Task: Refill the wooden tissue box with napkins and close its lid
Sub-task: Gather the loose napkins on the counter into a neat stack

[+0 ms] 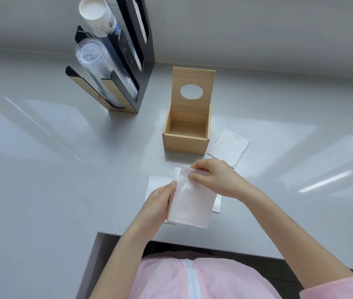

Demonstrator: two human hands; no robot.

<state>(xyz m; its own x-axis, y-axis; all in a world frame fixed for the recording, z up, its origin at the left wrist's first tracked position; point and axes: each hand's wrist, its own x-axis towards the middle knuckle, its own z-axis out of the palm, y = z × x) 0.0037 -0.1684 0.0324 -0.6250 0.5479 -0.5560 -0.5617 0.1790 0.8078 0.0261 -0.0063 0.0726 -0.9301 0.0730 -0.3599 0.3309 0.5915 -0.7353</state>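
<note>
Wooden tissue box (186, 137): I see it standing on the grey counter (41, 169) at the centre of the frame, just above my hands, and its inside looks bare of napkins.
Lid (193, 89): it stands upright at the back edge of the box, with its oval hole facing me.
Left hand (156, 205): I have it closed on the left edge of a folded white napkin (189, 203), thumb on top near the upper corner, fingers under the sheet.
Right hand (213, 176): I see it pinching the top edge of the same napkin between thumb and fingertips.
Held napkin: it sits below the box in the lower centre of the frame, raised off the counter and tilted a little to the right.
Napkins underneath (157, 184): more white sheets lie flat on the counter beneath the held one, showing at its left and right edges.
Loose napkin (228, 147): one lies flat just to the right of the box, apart from my hands.
Cup dispenser (126, 61): a black rack in the upper left of the frame holds slanted stacks of clear and white paper cups.
Clothing (193, 277): a pink garment shows at the bottom edge.
</note>
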